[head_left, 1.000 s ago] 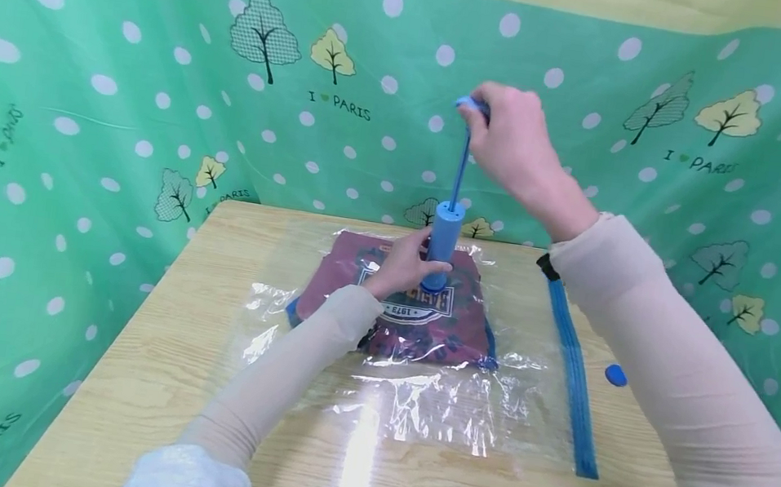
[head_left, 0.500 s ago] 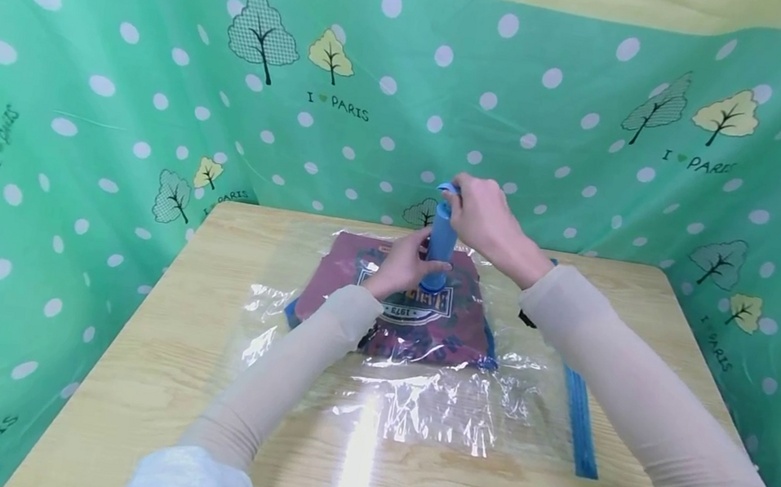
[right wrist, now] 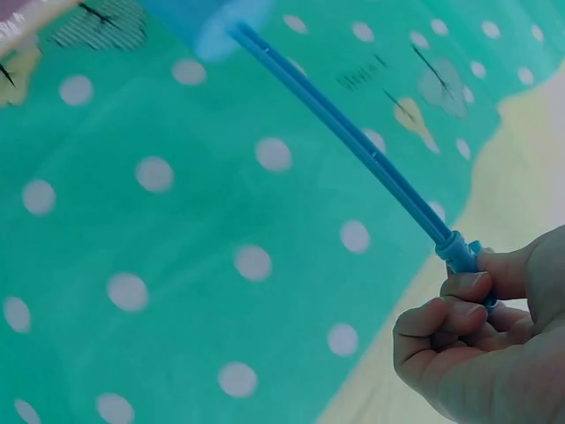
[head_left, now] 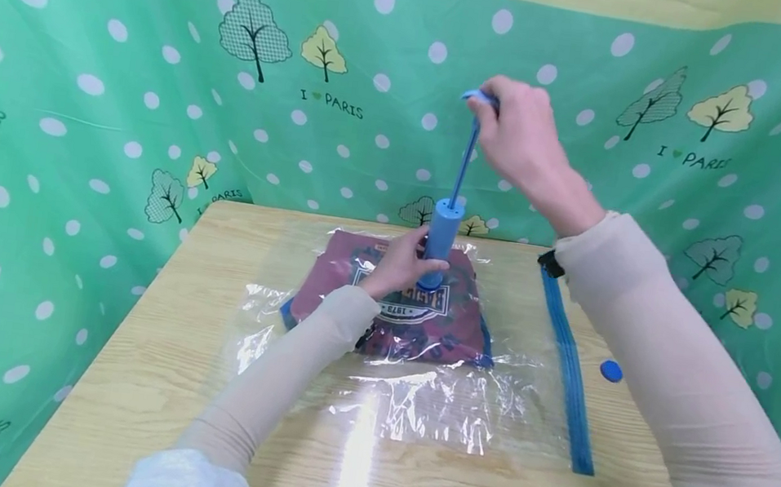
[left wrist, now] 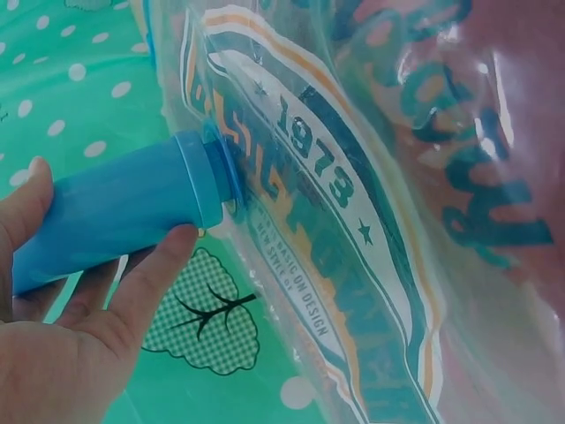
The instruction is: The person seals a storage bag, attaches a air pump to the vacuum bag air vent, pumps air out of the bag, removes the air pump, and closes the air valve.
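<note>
A blue hand pump [head_left: 443, 234] stands upright on a clear plastic vacuum bag [head_left: 407, 402], its base at the bag's valve. Folded maroon clothing [head_left: 335, 269] with a printed "1973" badge lies inside the bag. My left hand [head_left: 402, 264] grips the pump's barrel [left wrist: 115, 203] low down, thumb and fingers around it. High above, my right hand [head_left: 523, 133] holds the pump's handle [head_left: 480, 96], fingers curled round it. The thin plunger rod [right wrist: 344, 132] is drawn far out of the barrel.
A blue zip strip [head_left: 569, 374] runs along the bag's right edge, with a black slider [head_left: 551, 263] at its far end. A small blue round cap [head_left: 611, 371] lies on the wooden table [head_left: 143, 376]. Behind hangs a green dotted curtain [head_left: 346, 131].
The right hand pushed the pump handle down to the barrel half a second ago, and now has it pulled up high again. The left hand keeps its grip on the barrel.
</note>
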`<control>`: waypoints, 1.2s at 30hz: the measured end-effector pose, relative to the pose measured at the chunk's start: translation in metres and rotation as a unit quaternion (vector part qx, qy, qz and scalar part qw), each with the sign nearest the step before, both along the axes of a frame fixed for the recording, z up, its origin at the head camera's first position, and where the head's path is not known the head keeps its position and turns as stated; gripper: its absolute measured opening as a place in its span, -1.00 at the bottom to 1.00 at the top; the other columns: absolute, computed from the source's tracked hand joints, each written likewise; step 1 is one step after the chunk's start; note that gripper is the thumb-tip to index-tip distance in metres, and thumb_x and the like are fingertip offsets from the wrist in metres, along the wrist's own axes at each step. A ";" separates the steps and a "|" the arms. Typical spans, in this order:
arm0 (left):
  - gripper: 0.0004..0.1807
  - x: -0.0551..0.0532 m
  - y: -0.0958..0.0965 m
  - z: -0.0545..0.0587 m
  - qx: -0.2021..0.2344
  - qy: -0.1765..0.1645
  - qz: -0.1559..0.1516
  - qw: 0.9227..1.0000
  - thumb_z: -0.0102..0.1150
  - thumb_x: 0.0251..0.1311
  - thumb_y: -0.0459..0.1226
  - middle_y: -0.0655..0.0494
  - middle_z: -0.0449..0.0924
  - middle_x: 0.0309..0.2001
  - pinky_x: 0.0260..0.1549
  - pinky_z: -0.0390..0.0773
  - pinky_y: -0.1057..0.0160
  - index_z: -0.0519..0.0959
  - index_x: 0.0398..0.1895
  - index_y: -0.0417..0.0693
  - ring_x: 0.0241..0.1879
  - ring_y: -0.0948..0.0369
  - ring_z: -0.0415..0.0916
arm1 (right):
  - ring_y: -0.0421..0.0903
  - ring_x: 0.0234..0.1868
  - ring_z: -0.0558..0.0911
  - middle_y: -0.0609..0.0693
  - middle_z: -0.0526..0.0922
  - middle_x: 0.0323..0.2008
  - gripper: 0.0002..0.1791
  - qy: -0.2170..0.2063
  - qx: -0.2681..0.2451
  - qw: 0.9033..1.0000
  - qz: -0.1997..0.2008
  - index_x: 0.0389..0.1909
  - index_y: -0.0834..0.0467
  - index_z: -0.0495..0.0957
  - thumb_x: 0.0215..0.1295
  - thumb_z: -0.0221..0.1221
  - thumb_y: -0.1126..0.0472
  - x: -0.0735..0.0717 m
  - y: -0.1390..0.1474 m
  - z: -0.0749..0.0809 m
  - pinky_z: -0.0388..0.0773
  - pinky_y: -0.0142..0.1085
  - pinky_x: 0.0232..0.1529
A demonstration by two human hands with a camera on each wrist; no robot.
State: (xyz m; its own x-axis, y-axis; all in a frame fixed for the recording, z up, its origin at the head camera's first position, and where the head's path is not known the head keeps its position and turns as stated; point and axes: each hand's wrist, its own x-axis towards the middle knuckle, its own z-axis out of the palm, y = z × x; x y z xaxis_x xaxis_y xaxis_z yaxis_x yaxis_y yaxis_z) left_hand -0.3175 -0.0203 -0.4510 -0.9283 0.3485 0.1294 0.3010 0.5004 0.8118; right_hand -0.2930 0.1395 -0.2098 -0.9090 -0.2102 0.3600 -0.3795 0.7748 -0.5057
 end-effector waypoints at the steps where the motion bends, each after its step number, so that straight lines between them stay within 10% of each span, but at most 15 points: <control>1: -0.34 0.000 0.000 0.000 0.005 -0.001 0.000 1.000 0.43 0.36 -0.19 -0.15 0.60 0.21 0.13 0.64 -0.03 0.41 0.46 -0.08 0.16 -0.04 0.60 | -0.03 -0.35 0.45 0.10 0.58 -0.22 -0.60 0.010 0.001 1.000 -0.004 0.21 0.27 0.58 0.72 -0.08 0.10 0.001 0.000 0.006 0.44 -0.28 -0.36; 12: -0.33 -0.002 0.001 -0.002 0.007 0.004 0.001 1.000 0.44 0.35 -0.18 -0.14 0.60 0.23 0.14 0.63 -0.01 0.41 0.47 -0.07 0.16 -0.02 0.60 | -0.01 -0.37 0.44 0.12 0.58 -0.21 -0.57 0.040 -0.001 0.999 -0.006 0.22 0.30 0.59 0.71 -0.07 0.09 0.008 0.001 0.016 0.41 -0.27 -0.34; 28: -0.34 -0.002 0.000 0.001 0.012 -0.003 -0.007 1.000 0.42 0.38 -0.20 -0.13 0.61 0.21 0.09 0.66 0.03 0.41 0.49 -0.03 0.14 -0.02 0.62 | 0.06 -0.40 0.61 0.18 0.64 -0.28 -0.70 -0.034 0.047 0.998 0.039 0.09 0.38 0.56 0.69 0.01 0.21 -0.009 -0.005 -0.104 0.55 -0.16 -0.41; 36: -0.33 0.001 0.001 0.001 0.005 0.004 -0.004 1.000 0.42 0.37 -0.22 -0.15 0.60 0.24 0.11 0.65 -0.01 0.40 0.49 -0.06 0.15 -0.05 0.61 | 0.02 -0.47 0.50 0.17 0.60 -0.35 -0.71 -0.037 0.035 0.998 0.043 0.03 0.36 0.59 0.68 0.03 0.20 -0.005 -0.001 -0.078 0.47 -0.19 -0.46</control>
State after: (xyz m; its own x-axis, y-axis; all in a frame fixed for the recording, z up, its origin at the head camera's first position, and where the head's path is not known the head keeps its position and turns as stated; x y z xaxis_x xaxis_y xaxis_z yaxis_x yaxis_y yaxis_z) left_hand -0.3167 -0.0192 -0.4503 -0.9244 0.3550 0.1394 0.3111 0.4904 0.8141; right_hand -0.2984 0.1390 -0.2881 -0.9103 -0.3109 0.2733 -0.4092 0.7756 -0.4807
